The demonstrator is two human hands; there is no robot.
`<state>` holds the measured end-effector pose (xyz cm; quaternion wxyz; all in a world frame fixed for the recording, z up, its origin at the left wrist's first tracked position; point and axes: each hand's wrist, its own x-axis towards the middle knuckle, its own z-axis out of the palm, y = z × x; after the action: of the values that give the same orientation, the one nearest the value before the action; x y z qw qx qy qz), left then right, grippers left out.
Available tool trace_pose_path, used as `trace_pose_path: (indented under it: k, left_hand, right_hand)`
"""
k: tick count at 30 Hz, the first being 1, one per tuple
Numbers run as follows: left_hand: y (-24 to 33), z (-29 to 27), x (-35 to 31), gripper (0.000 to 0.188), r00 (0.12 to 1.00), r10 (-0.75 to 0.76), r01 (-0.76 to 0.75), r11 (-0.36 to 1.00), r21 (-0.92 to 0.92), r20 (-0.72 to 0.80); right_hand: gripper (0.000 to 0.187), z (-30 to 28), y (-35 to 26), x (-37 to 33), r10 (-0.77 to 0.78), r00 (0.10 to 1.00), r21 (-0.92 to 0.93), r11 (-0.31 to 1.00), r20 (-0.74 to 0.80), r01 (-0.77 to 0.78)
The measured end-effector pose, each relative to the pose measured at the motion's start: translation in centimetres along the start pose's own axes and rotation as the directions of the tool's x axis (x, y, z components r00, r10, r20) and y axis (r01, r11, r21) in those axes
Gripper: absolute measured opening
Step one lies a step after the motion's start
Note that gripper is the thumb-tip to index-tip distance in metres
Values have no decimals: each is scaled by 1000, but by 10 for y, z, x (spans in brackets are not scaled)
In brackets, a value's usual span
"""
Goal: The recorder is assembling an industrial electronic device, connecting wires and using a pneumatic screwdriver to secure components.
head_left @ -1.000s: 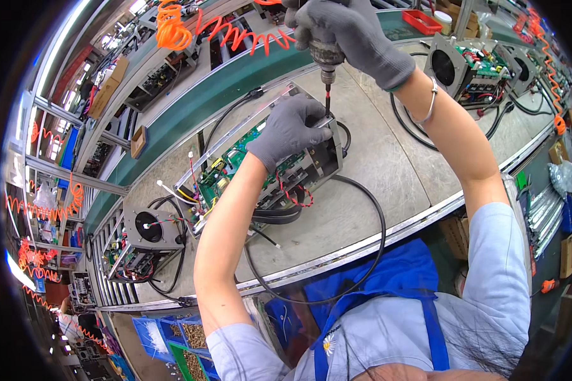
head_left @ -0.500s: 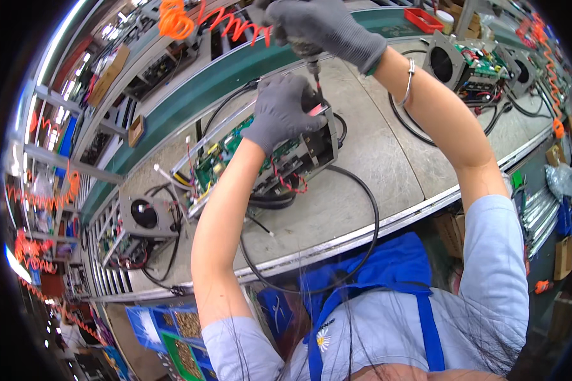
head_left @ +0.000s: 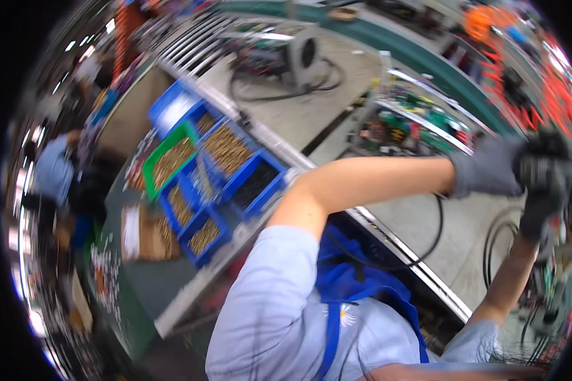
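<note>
Both of my hands wear grey gloves and meet at the right side of the view, smeared by motion. My right hand (head_left: 541, 206) appears closed around a dark power screwdriver (head_left: 543, 155). My left hand (head_left: 489, 166) reaches across to the right, close against the screwdriver. Its fingers are too blurred to read. Just beyond my left forearm, on the workbench (head_left: 403, 209), lies an open metal device with green circuit boards (head_left: 419, 120) and wires. A black cable (head_left: 440, 232) loops over the bench's near edge.
Blue bins (head_left: 260, 184) and a green bin (head_left: 147, 171) of small brass-coloured parts stand at the left. A second device with a round fan opening (head_left: 302, 57) sits beyond, near metal rollers (head_left: 194, 47). Orange coiled hoses (head_left: 492, 70) hang at the upper right. Another person (head_left: 54, 168) is far left.
The view has swung left, bringing the bins in. My left hand has come off the device and moved beside the screwdriver. The screwdriver's tip no longer points down into the device.
</note>
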<state>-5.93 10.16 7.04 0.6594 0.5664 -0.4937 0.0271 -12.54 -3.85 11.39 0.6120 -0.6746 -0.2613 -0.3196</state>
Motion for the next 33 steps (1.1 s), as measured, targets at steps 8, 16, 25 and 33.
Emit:
trace_pose_path:
  k: [8, 16, 25, 33]
  left_hand:
    - [18, -90, -178, 36, 955, -245, 58, 704, 708, 165]
    - [96, -268, -323, 22, 841, -302, 357, -312, 880, -448]
    - [103, -369, -450, 29, 317, -589, 372, -644, 669, -743]
    - [111, -402, -492, 17, 468, -671, 315, -482, 818, -575]
  right_hand:
    - [40, 114, 22, -150, 887, 147, 420, -56, 437, -906]
    - [79, 155, 41, -219, 714, 140, 445, -260, 686, -857]
    - [85, 142, 36, -216, 751, 319, 487, -5, 578, -873]
    - [92, 84, -6, -201, 903, 400, 510, 272, 157, -816]
